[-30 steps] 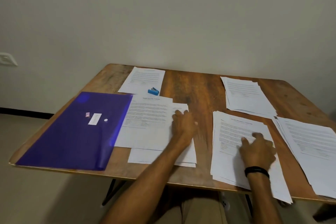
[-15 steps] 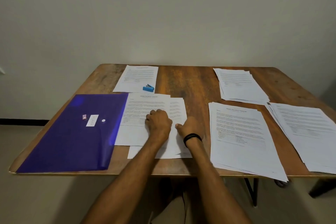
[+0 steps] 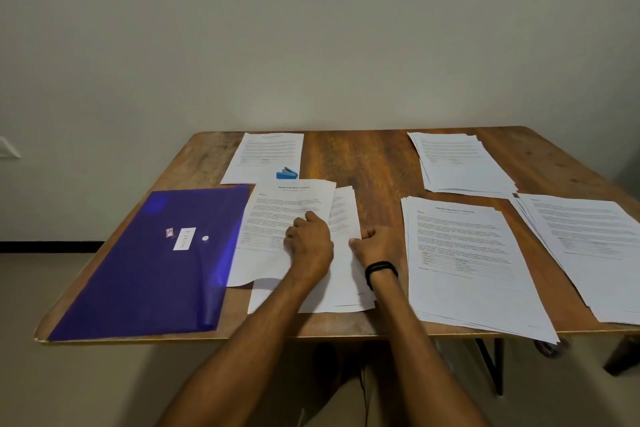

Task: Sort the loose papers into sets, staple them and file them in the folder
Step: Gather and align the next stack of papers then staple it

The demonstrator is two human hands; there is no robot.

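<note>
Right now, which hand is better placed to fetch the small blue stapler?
Left, probably: the left hand, on the white printed sheets, is nearer the small blue stapler than the right hand.

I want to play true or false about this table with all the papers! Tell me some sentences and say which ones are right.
1. The blue stapler lies on a sheet at the back of the table. True.
2. The purple folder is on the right side of the table. False: it lies on the left side.
3. The left hand rests on the middle papers. True.
4. The black wristband is on the left wrist. False: it is on the wrist of the right hand.
</note>
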